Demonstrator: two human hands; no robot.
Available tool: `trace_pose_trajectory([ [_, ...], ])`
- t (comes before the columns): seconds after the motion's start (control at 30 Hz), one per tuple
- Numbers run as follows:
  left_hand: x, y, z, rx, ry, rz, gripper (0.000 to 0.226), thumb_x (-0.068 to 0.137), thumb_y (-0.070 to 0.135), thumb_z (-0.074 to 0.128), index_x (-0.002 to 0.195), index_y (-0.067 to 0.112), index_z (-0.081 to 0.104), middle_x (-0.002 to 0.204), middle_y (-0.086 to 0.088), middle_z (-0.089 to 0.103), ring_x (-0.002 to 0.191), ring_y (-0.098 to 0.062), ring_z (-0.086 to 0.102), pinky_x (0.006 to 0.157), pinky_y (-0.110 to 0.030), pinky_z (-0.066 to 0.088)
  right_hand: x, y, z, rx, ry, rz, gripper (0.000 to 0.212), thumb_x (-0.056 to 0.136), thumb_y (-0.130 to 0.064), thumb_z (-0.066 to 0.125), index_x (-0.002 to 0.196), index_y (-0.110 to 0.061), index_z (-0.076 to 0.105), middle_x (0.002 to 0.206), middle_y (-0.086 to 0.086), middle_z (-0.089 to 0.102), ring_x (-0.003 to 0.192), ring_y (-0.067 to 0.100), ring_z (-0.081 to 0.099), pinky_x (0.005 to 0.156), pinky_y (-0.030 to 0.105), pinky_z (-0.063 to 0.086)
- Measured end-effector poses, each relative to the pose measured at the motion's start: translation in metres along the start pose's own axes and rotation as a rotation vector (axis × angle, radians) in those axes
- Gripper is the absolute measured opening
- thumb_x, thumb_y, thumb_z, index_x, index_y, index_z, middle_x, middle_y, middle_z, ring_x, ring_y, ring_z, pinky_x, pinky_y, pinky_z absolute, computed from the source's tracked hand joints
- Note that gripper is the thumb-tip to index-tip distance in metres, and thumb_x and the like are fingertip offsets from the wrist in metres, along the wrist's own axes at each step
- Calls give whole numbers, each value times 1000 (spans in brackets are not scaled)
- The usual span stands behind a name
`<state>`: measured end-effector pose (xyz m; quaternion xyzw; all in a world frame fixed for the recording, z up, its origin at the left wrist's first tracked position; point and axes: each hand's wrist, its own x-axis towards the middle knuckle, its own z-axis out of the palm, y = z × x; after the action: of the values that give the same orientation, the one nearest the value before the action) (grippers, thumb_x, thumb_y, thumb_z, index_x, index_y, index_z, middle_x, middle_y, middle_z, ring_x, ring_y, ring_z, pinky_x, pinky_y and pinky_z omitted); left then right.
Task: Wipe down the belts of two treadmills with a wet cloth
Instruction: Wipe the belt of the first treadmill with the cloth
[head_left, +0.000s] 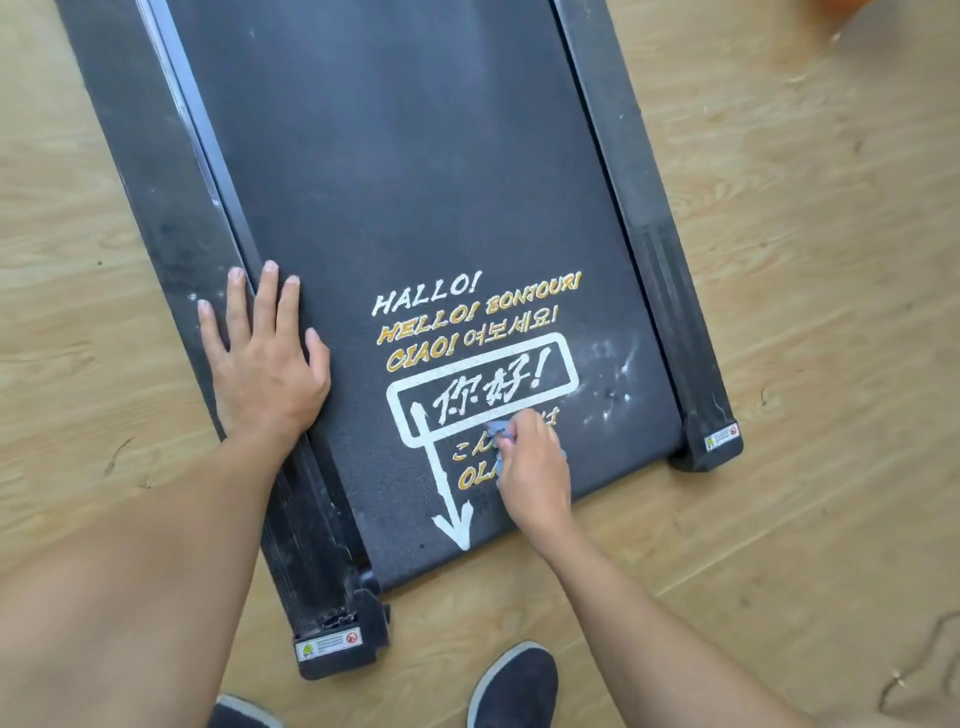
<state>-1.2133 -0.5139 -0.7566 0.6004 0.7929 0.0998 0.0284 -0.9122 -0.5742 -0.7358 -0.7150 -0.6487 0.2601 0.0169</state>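
Plainly, the right hand (535, 467) was bunched around a small blue cloth (500, 432), pressing it onto the belt (415, 182) near its close end, over the printed greetings (467, 317). The left hand (265, 358) lay flat with straight fingers across the seam between the belt and the left side rail (171, 223), holding nothing. The belt's long axis ran away from the person, so most of its matte, finely grained black surface lay ahead of the cloth. Pale chalky smears (618, 374) sat just right of the cloth hand. The rail looked like hard, scuffed plastic.
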Motion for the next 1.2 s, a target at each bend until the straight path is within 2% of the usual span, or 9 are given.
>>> trace_pose_trajectory([
  [0.17, 0, -4, 3, 3, 7, 2, 61, 106, 33, 42, 165, 18, 34, 177, 1, 23, 165, -28, 10, 132, -58, 2, 123, -72, -11, 15, 138, -90, 9, 99, -17, 50, 94, -20, 42, 101, 2, 55, 92, 30, 50, 73, 45, 40],
  [0.3, -1, -6, 6, 1, 25, 4, 61, 105, 34, 42, 164, 19, 36, 176, 2, 25, 165, -27, 11, 133, -56, 2, 185, -108, -27, -28, 74, -126, 8, 102, -21, 47, 98, -21, 41, 103, 0, 56, 91, 27, 49, 71, 41, 37],
  [0.4, -1, -6, 4, -11, 16, -5, 61, 105, 34, 43, 163, 20, 36, 176, 3, 25, 165, -26, 10, 133, -55, 1, 152, -79, -28, -5, 61, -166, 11, 101, -21, 49, 96, -22, 40, 101, 1, 54, 91, 28, 50, 70, 40, 35],
  [0.63, 0, -2, -3, -44, -20, -11, 61, 104, 35, 41, 163, 19, 35, 176, 2, 24, 165, -27, 9, 132, -55, 0, 2, 46, -31, -65, -15, 68, 11, 103, -21, 46, 96, -22, 38, 107, 1, 52, 101, 30, 50, 79, 47, 44],
  [0.8, 1, -2, -3, -54, -16, -12, 61, 105, 33, 43, 164, 20, 34, 176, 2, 24, 165, -26, 8, 133, -55, 0, 61, 11, -33, -9, 96, -20, 6, 102, -19, 46, 97, -20, 44, 110, 2, 54, 100, 30, 49, 76, 45, 41],
  [0.9, -1, -4, 0, -59, 3, -9, 60, 105, 33, 43, 163, 20, 35, 176, 2, 25, 165, -26, 10, 133, -55, 1, 141, -36, -35, -4, 138, -109, 5, 103, -20, 48, 99, -16, 47, 107, 4, 55, 98, 31, 49, 70, 40, 30],
  [1.0, -1, -5, 4, -63, 24, 5, 59, 105, 33, 42, 162, 20, 36, 175, 3, 26, 165, -26, 11, 133, -54, 1, 192, -67, -40, -63, 168, -174, 9, 103, -22, 48, 103, -12, 49, 106, 6, 56, 97, 32, 51, 71, 41, 33],
  [1.1, -3, -8, 5, -63, 24, 1, 58, 105, 33, 42, 162, 20, 37, 175, 3, 26, 165, -26, 11, 133, -54, 1, 174, -47, -37, -54, 165, -228, 7, 102, -20, 48, 102, -13, 48, 105, 6, 54, 96, 32, 50, 72, 43, 36],
  [1.2, -4, -6, 2, -68, -6, -16, 59, 105, 34, 40, 162, 20, 37, 176, 4, 25, 165, -25, 8, 133, -55, 2, 105, 19, -31, -62, 187, -107, 3, 101, -19, 46, 100, -16, 45, 107, 5, 51, 94, 31, 48, 72, 43, 36],
])
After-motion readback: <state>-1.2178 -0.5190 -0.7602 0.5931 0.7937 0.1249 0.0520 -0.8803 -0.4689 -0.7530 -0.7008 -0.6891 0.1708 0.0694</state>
